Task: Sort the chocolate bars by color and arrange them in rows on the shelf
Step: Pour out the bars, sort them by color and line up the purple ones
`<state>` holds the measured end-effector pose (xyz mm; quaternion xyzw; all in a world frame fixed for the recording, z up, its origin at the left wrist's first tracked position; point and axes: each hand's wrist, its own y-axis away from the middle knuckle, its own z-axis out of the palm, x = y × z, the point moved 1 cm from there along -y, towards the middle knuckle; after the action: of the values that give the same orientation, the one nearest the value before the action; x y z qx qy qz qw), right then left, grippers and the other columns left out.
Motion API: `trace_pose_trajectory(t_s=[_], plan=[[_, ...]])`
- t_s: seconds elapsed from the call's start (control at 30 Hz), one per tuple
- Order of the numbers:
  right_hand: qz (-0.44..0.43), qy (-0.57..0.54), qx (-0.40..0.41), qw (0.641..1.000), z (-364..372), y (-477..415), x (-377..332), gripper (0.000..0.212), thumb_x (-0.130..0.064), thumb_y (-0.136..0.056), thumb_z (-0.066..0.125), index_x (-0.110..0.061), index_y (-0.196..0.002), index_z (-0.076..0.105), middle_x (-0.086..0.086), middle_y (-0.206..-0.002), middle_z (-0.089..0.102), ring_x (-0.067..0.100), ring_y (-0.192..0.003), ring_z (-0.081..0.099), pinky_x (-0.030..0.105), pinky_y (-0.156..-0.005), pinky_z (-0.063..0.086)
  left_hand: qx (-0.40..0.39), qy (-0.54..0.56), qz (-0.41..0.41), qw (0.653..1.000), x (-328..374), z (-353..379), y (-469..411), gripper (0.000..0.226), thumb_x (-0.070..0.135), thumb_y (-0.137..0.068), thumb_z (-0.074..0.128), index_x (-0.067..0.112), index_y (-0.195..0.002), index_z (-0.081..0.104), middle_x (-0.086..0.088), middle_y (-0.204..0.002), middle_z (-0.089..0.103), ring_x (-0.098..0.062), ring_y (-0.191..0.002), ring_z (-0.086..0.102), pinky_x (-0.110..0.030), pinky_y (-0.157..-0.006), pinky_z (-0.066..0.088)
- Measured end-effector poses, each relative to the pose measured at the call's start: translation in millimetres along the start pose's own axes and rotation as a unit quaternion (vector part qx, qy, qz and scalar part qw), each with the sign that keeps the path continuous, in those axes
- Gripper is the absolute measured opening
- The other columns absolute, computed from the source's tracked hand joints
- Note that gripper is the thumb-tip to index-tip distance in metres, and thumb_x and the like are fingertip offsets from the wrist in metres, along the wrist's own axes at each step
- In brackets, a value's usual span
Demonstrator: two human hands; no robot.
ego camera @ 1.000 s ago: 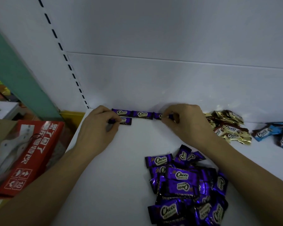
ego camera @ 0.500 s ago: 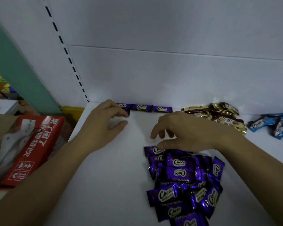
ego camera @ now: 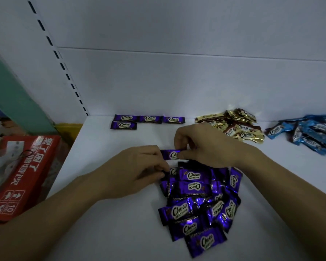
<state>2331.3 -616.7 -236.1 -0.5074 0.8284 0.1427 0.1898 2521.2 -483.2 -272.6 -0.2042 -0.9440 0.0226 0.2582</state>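
A heap of purple Choco bars (ego camera: 198,206) lies on the white shelf (ego camera: 105,213) in front of me. My right hand (ego camera: 205,146) pinches one purple bar (ego camera: 170,154) just above the heap's far edge. My left hand (ego camera: 137,170) pinches the left end of another purple bar (ego camera: 172,171) at the heap's top left. Against the back wall, three purple bars (ego camera: 150,119) lie end to end in a row, with a fourth purple bar (ego camera: 123,125) in front of its left end.
A pile of gold bars (ego camera: 233,127) lies at the back right, and a pile of blue bars (ego camera: 305,134) further right. A red cardboard box (ego camera: 21,176) sits off the shelf's left edge. A slotted upright (ego camera: 64,70) runs up the back wall.
Both hands left the back row and came down to the purple heap. Each has taken hold of a purple bar. The fourth bar now lies free in front of the row.
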Motion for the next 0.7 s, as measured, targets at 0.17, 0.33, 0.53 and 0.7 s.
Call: trace_pose_trajectory(t_s=[0.17, 0.33, 0.53, 0.7], plan=[[0.032, -0.057, 0.074, 0.995, -3.9, 0.6, 9.9, 0.017, -0.026, -0.083, 0.079, -0.025, -0.092, 0.064, -0.01, -0.081, 0.065, 0.005, -0.069, 0.059, 0.015, -0.061, 0.044, 0.022, 0.01, -0.041, 0.999, 5.6, 5.4, -2.4, 0.03, 0.045, -0.091, 0.056, 0.031, -0.117, 0.064, 0.02, -0.107, 0.052, 0.008, -0.086, 0.051, -0.004, -0.071, 0.035], [0.033, -0.089, 0.101, 0.99, -1.2, -2.5, 12.5, 0.016, -0.026, -0.083, 0.078, -0.026, -0.09, 0.064, -0.009, -0.081, 0.068, 0.012, -0.066, 0.06, 0.022, -0.059, 0.047, 0.042, 0.042, -0.068, 0.996, 7.7, 9.5, -6.1, 0.016, 0.034, -0.087, 0.069, 0.029, -0.102, 0.067, 0.019, -0.096, 0.054, 0.004, -0.087, 0.052, -0.005, -0.07, 0.037], [0.045, -0.084, 0.139, 0.986, 1.9, -4.1, 19.0, 0.016, -0.032, -0.084, 0.079, -0.027, -0.088, 0.064, -0.01, -0.076, 0.065, 0.009, -0.066, 0.059, 0.02, -0.058, 0.046, 0.102, 0.147, -0.145, 0.973, -0.4, -4.5, -4.3, 0.006, 0.026, -0.09, 0.068, 0.031, -0.09, 0.066, 0.013, -0.083, 0.064, -0.01, -0.074, 0.059, -0.014, -0.061, 0.043], [0.039, -0.003, 0.137, 0.99, 13.4, -6.9, 24.7, 0.013, -0.03, -0.086, 0.075, -0.025, -0.093, 0.066, -0.013, -0.084, 0.066, 0.003, -0.069, 0.057, 0.022, -0.065, 0.046, 0.158, 0.069, -0.223, 0.959, -31.2, -18.1, 3.8, 0.014, 0.024, -0.087, 0.072, 0.032, -0.096, 0.065, 0.015, -0.079, 0.064, -0.005, -0.08, 0.06, -0.012, -0.065, 0.046]])
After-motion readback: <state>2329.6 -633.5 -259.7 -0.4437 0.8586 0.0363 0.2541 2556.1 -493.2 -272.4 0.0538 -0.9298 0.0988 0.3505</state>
